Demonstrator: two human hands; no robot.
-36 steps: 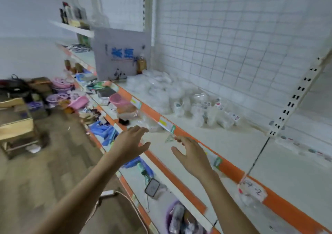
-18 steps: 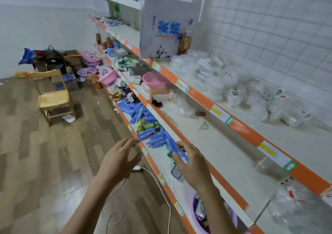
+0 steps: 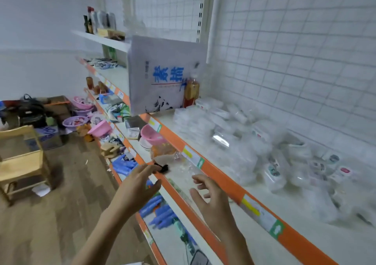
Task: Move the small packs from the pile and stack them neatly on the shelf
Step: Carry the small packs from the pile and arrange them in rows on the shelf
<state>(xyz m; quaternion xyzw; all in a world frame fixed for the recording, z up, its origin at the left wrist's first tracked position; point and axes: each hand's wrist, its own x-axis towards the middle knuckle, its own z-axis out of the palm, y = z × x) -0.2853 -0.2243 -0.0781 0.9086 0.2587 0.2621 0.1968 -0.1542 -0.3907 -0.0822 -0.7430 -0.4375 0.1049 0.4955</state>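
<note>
A white wire-grid back wall (image 3: 284, 41) fills the upper right of the frame, and below it the orange-edged shelf (image 3: 221, 175) runs diagonally from the centre down to the lower right corner. On that shelf, right of centre, lies the pile of small clear packs (image 3: 254, 142), a loose heap spreading toward the right edge; the view is blurred there, so I can make out only that some carry small printed labels. At the far end of the pile, in the upper middle, a large white bag with blue characters (image 3: 164, 77) stands upright, with an amber bottle (image 3: 191, 92) just beside it. Wooden flooring (image 3: 50, 214) takes up the lower left, and a pale wooden chair (image 3: 20, 161) sits at the left edge. A lower shelf below the orange edge holds a pink basin (image 3: 151, 134) and, nearer the bottom, blue tubes (image 3: 160, 214). My left hand (image 3: 138, 185) is in the lower middle, fingers loosely spread and holding nothing, and my right hand (image 3: 211, 195) is just beside it to the right, also relaxed and empty; both hover in front of the shelf edge, apart from the packs.
</note>
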